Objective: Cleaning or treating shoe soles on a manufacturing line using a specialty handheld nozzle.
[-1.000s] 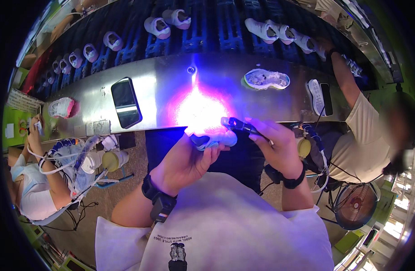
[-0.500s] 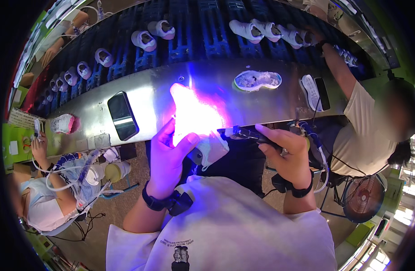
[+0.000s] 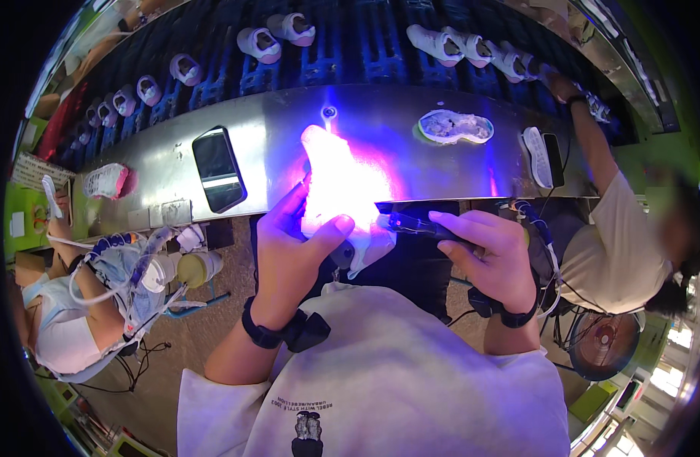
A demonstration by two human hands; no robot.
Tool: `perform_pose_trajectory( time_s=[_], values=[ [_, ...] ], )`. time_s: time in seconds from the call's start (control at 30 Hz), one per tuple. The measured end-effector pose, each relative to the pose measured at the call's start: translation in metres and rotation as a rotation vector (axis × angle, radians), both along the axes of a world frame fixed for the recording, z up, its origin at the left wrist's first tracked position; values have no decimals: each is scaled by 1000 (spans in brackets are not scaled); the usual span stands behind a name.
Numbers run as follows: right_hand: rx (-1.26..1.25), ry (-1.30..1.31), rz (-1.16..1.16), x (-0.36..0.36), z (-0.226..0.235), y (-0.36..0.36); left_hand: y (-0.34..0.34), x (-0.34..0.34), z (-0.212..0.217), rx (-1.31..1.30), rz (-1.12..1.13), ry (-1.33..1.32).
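Observation:
My left hand point(image 3: 293, 247) grips a pale shoe point(image 3: 342, 194) at its side, with the thumb across it near the opening. Bright violet-white light washes out most of the shoe, so its detail is lost. The heel end hangs over the bench's near edge, above my lap. Between the thumb and fingers of my right hand point(image 3: 493, 255) is a slim black pen-like tool point(image 3: 415, 225). Its tip is at the shoe's right side near the opening; whether it touches, I cannot tell. A black phone point(image 3: 219, 169) lies on the bench left of the shoe.
Behind the metal bench point(image 3: 274, 126), a blue slatted conveyor point(image 3: 357, 57) carries several pale shoes point(image 3: 258, 46). A sole point(image 3: 455, 128) and another white sole point(image 3: 536, 156) lie to the right. Co-workers sit on both sides; one arm point(image 3: 594, 145) reaches over the conveyor. Tubs point(image 3: 200, 269) stand left.
The view has shifted, so the bench appears higher and further right. The tool's tip has come closer to the shoe's side. My left hand keeps its hold on the shoe.

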State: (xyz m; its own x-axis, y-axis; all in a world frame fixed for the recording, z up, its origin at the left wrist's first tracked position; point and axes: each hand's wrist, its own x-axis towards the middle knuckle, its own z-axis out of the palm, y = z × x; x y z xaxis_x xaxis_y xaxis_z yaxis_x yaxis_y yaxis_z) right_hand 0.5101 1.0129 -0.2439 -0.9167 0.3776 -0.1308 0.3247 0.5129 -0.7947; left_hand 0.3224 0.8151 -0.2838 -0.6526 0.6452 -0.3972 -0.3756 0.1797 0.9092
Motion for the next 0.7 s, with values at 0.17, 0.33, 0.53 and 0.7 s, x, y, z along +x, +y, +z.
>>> perform_pose_trajectory(
  time_s=[0.17, 0.33, 0.53, 0.7],
  values=[
    [7, -11, 3, 4, -5, -3, -1, 3, -4, -3, 39, -78],
    [145, 37, 43, 11, -13, -1, 4, 4, -8, -30, 56, -116],
    [164, 163, 19, 22, -27, 0, 6, 4, -8, -6, 42, -184],
    [-74, 16, -94, 29, -39, 1, -4, -5, -16, 255, -22, -270]
  ],
)
